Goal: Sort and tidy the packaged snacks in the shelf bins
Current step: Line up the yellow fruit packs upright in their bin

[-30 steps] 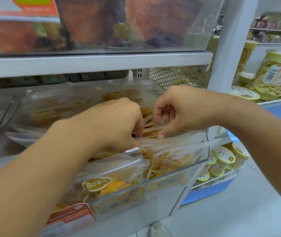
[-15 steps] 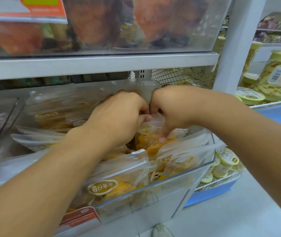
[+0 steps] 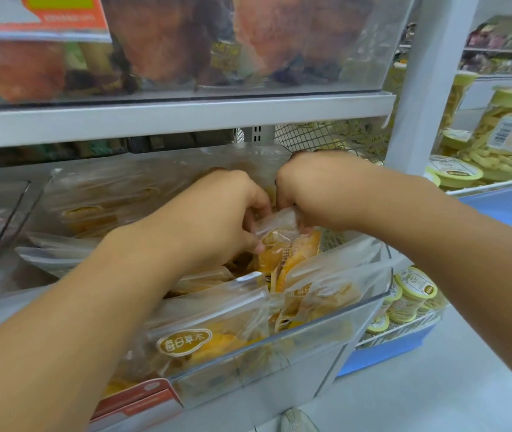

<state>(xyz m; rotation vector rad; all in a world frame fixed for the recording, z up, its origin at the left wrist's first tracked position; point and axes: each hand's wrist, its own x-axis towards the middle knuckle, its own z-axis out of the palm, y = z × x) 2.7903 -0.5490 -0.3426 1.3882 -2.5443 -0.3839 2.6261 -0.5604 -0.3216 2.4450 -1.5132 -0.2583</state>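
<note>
Both hands meet over the middle of a clear plastic shelf bin packed with transparent snack pouches. The left hand has its fingers curled round the top edge of one clear pouch of orange-yellow dried fruit, thumb low against its face; the right hand pinches the same sealed top strip from the other side, knuckles upward. That pouch stands upright, lifted a little above its neighbours — its lower part sits among the other packs in the right half of the bin.

At the bin's front a similar pouch with a gold oval label leans against the clear front wall, with a red-orange price tag below it. More pouches lie stacked flat at the back left. Above runs a grey metal shelf edge beneath another clear bin of reddish snacks. To the right — beyond a white upright post — stand round tubs with pale green lids
</note>
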